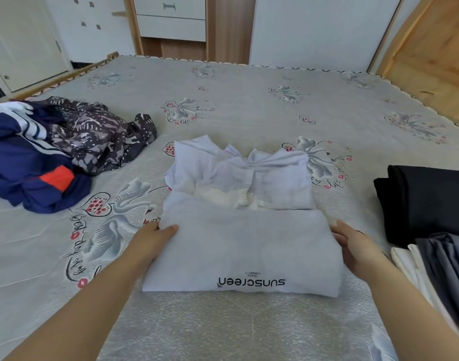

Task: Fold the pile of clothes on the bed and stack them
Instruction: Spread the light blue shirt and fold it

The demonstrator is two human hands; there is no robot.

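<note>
A quilted, flower-printed bed point(249, 100) fills the frame. Mid-left lies a crumpled pile point(53, 152) of navy and patterned clothes; at right, a folded stack point(426, 204). Centre, the thin pale-lilac garment point(238, 251) lies half-folded, its side edges gripped by the left hand point(155, 238) and right hand point(353, 243).

Pale lilac garment point(238, 246) at bed centre, half folded: near part doubled into flat rectangle, black "sunscreen" print upside down along near edge; far part rumpled, collar open. Unfolded pile point(59, 149) at 10 o'clock: navy jacket with white stripes, orange patch; dark patterned fabric. Folded stack point(429, 212) at 3 o'clock: black, grey, white.
</note>
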